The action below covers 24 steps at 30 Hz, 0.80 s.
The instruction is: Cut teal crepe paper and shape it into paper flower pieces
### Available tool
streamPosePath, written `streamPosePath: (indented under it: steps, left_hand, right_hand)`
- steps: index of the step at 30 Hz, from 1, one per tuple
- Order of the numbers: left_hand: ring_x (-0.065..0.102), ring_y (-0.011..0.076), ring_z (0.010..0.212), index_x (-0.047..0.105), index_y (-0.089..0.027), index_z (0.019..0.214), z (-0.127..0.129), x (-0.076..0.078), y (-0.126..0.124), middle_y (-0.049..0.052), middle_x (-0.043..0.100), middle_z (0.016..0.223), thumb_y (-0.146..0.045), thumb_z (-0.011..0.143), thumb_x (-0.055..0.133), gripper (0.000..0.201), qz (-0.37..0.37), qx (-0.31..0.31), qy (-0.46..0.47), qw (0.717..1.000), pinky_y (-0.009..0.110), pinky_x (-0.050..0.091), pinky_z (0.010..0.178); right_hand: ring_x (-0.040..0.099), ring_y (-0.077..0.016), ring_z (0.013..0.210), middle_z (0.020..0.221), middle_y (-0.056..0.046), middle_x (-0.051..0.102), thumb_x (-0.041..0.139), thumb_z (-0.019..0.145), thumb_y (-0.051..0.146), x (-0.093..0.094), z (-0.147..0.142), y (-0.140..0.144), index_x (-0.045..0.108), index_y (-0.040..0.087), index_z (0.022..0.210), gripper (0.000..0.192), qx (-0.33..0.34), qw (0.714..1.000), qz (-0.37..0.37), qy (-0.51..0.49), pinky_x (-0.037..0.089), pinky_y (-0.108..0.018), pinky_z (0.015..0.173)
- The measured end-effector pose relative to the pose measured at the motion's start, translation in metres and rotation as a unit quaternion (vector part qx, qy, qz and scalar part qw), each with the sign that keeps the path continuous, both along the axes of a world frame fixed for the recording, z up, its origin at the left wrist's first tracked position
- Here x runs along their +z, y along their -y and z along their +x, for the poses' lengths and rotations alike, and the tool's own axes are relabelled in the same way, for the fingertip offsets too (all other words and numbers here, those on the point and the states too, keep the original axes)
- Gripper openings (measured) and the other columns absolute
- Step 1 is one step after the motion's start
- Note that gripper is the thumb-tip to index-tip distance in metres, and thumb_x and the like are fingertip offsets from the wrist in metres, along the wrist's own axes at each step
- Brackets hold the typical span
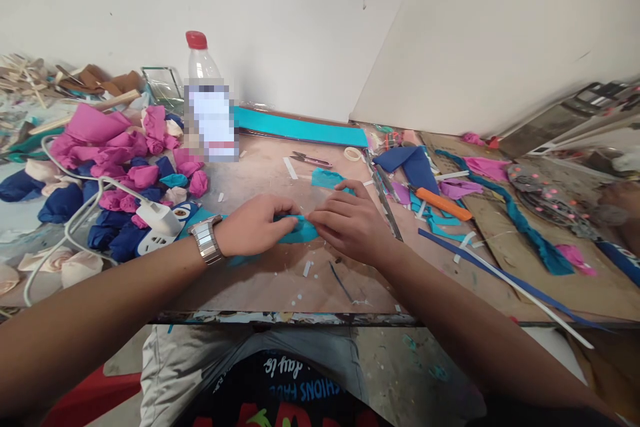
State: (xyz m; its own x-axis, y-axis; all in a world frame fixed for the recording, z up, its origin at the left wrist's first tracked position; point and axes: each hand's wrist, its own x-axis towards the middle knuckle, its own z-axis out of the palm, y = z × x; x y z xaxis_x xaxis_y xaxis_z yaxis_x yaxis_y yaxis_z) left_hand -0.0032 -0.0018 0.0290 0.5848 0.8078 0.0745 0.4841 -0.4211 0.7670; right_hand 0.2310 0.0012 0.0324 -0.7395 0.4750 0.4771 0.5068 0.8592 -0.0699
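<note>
Both of my hands meet over a teal fabric strip (299,231) on the worktable (280,280). My left hand (255,223), with a metal watch on the wrist, pinches the strip's left part. My right hand (350,221) grips its right end with the fingers curled over it. The strip looks rolled or folded between the fingers; its middle is partly hidden. Another teal scrap (326,178) lies just behind my right hand.
A pile of pink, blue and cream fabric roses (125,167) fills the left, with a white glue gun (157,223) and its cable. A plastic bottle (207,107), small snips (311,159), a tape roll (353,153), a metal ruler (385,197), an orange cutter (443,203) and fabric scraps lie around.
</note>
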Motion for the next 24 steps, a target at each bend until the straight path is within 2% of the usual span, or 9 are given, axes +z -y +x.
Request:
streamPosePath:
  steps: [2,4,9,14,18,24]
  left_hand:
    - [0.054,0.0142,0.066,0.074,-0.017,0.088,0.0005,-0.0007,0.0002,-0.001,0.068,0.073,-0.036,0.096,0.052,0.030,0.010,0.007,0.000,1.000,0.026,0.039,0.060]
    - [0.053,0.0139,0.064,0.072,-0.017,0.084,0.0013,-0.0013,0.0007,-0.001,0.066,0.070,-0.039,0.097,0.051,0.034,0.019,0.016,0.002,1.000,0.026,0.039,0.059]
    - [0.057,0.0146,0.066,0.073,-0.017,0.084,0.0023,-0.0004,0.0027,-0.001,0.069,0.073,-0.035,0.096,0.053,0.029,0.028,0.028,0.000,0.999,0.027,0.040,0.063]
    - [0.066,0.0165,0.078,0.075,-0.020,0.091,0.0021,0.0007,0.0045,0.000,0.076,0.086,-0.030,0.095,0.057,0.021,0.043,0.025,0.010,0.999,0.029,0.045,0.073]
    - [0.067,0.0169,0.076,0.075,-0.021,0.092,0.0023,0.0001,0.0069,-0.001,0.076,0.083,-0.031,0.096,0.055,0.022,0.093,0.030,-0.010,0.995,0.030,0.045,0.072]
    - [0.070,0.0206,0.078,0.074,-0.023,0.098,0.0031,-0.0024,0.0099,0.001,0.077,0.086,-0.035,0.099,0.053,0.024,0.182,0.046,-0.090,0.978,0.031,0.041,0.067]
  right_hand:
    - [0.065,-0.0178,0.082,0.085,0.000,0.076,0.057,0.099,0.022,0.0005,-0.0004,0.0005,0.073,0.027,0.097,0.017,0.004,1.000,0.011,0.002,0.038,-0.045,0.100]
    - [0.065,-0.0178,0.082,0.085,0.000,0.077,0.057,0.099,0.022,0.0003,-0.0009,0.0009,0.072,0.027,0.096,0.016,0.005,1.000,0.020,0.004,0.039,-0.045,0.100]
    - [0.066,-0.0184,0.081,0.083,-0.001,0.076,0.061,0.098,0.025,-0.0021,-0.0018,0.0012,0.071,0.023,0.094,0.011,-0.001,0.999,0.030,-0.015,0.040,-0.045,0.101]
    - [0.066,-0.0185,0.082,0.083,-0.001,0.076,0.061,0.098,0.025,-0.0044,-0.0022,0.0004,0.070,0.024,0.092,0.010,-0.006,0.999,0.011,-0.030,0.039,-0.045,0.102]
    - [0.066,-0.0191,0.083,0.082,-0.001,0.075,0.062,0.097,0.027,-0.0062,-0.0037,-0.0001,0.069,0.023,0.091,0.010,-0.020,0.998,-0.018,-0.059,0.040,-0.043,0.099]
    - [0.067,-0.0204,0.090,0.087,-0.002,0.075,0.063,0.096,0.025,-0.0074,-0.0049,0.0001,0.067,0.022,0.092,0.006,-0.030,0.994,-0.078,-0.073,0.038,-0.042,0.096]
